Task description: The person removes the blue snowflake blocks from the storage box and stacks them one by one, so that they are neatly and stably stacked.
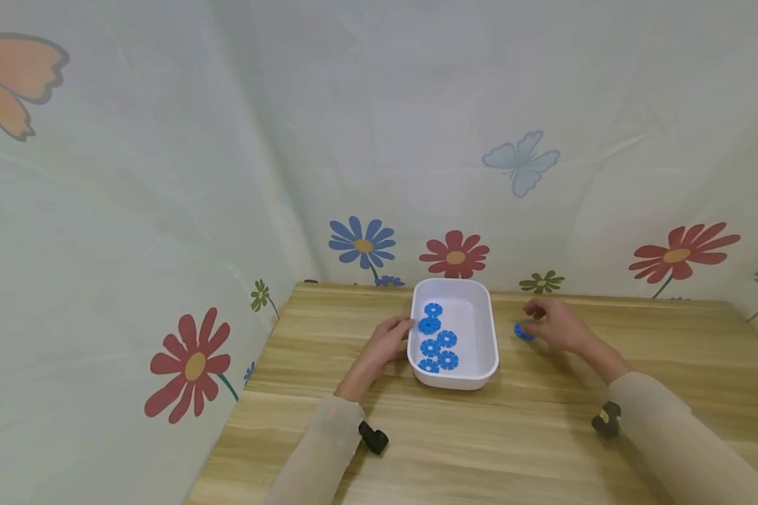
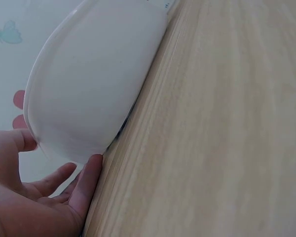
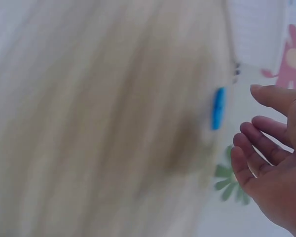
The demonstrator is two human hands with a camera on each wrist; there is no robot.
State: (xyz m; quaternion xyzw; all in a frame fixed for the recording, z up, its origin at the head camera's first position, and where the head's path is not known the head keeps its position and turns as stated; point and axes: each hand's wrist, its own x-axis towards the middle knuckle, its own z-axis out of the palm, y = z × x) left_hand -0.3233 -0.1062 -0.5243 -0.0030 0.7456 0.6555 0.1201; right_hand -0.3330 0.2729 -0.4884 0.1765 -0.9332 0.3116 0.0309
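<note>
A white plastic tray [image 1: 479, 337] stands on the wooden table with several blue notched building discs [image 1: 447, 339] lying in its left half. My left hand [image 1: 387, 341] holds the tray's left side. In the left wrist view its thumb is at the tray's rim [image 2: 29, 106], and the fingers [image 2: 87, 180] are low against the outer wall near the table. My right hand [image 1: 559, 326] is over another blue notched disc [image 1: 523, 332] to the right of the tray. The right wrist view shows that disc [image 3: 218, 108] on the table, apart from loosely bent fingers [image 3: 260, 143].
The wooden table [image 1: 429, 442] ends at the back against a pale curtain [image 1: 410, 154] printed with flowers and butterflies. Dark wrist devices [image 1: 374, 438] are on both sleeves. The right wrist view is blurred.
</note>
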